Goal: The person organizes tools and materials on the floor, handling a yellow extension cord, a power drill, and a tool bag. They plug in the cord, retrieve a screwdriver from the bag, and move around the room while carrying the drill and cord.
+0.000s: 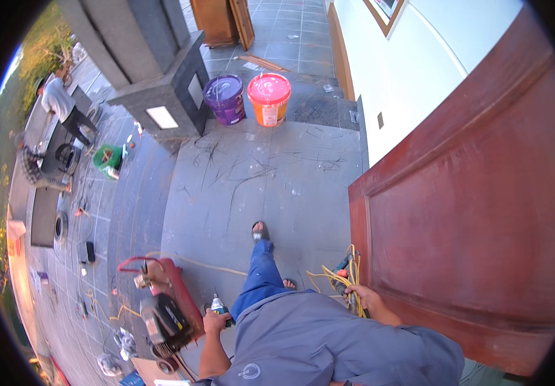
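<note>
Low at my left side, my left hand (215, 321) is closed around a teal and black cordless drill (218, 305), its silver chuck pointing forward. My right hand (365, 298) grips a bundle of looped yellow cord (353, 275) on my right. Against the loops is a teal power tool (342, 264) with a reddish-orange part; its exact kind is hard to make out, and my fingers and the cord cover some of it. A large reddish-brown panelled door (464, 193) stands just beyond the right hand.
A red air compressor (173, 309) with a black motor is close on my left. Ahead, a purple bucket (225, 100) and an orange bucket with a pink lid (269, 100) stand by a grey pillar (136, 45). Two people bend over at far left, near a green tub (108, 157).
</note>
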`<state>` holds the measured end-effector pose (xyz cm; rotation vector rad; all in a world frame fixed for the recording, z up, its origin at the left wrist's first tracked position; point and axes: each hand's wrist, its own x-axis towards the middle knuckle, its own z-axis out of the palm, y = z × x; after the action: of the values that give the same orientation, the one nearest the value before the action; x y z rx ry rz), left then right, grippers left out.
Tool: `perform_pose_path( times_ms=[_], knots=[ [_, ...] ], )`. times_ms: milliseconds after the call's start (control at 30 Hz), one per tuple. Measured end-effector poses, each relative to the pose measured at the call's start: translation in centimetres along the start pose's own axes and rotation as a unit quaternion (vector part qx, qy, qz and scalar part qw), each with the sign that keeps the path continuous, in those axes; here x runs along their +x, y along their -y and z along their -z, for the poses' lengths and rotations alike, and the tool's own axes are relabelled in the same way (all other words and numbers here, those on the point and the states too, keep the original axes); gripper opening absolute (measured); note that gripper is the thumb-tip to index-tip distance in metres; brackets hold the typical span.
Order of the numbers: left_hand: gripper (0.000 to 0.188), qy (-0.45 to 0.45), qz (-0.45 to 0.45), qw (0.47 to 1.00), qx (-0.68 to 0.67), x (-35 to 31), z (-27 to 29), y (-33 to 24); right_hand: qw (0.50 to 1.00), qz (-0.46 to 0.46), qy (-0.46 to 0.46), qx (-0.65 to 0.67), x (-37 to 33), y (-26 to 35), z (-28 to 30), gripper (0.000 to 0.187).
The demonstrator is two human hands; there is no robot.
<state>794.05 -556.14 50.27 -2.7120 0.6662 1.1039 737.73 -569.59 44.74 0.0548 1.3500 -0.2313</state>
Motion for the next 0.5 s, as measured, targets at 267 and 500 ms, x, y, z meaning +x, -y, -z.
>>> perform_pose_path(
  times_ms=[267, 500],
  knots=[
    [0.081, 0.042, -0.056, 0.994, 0.080, 19.5, 7.4, -20.2, 0.997, 0.000, -0.045, 0.060, 1.6, 19.9, -8.9, 0.016],
    [0.082, 0.039, -0.115, 0.988, 0.098, 25.5, 21.5, -46.5, 0.982, 0.007, -0.057, 0.181, 4.2, 33.9, -11.6, 0.019]
  ],
)
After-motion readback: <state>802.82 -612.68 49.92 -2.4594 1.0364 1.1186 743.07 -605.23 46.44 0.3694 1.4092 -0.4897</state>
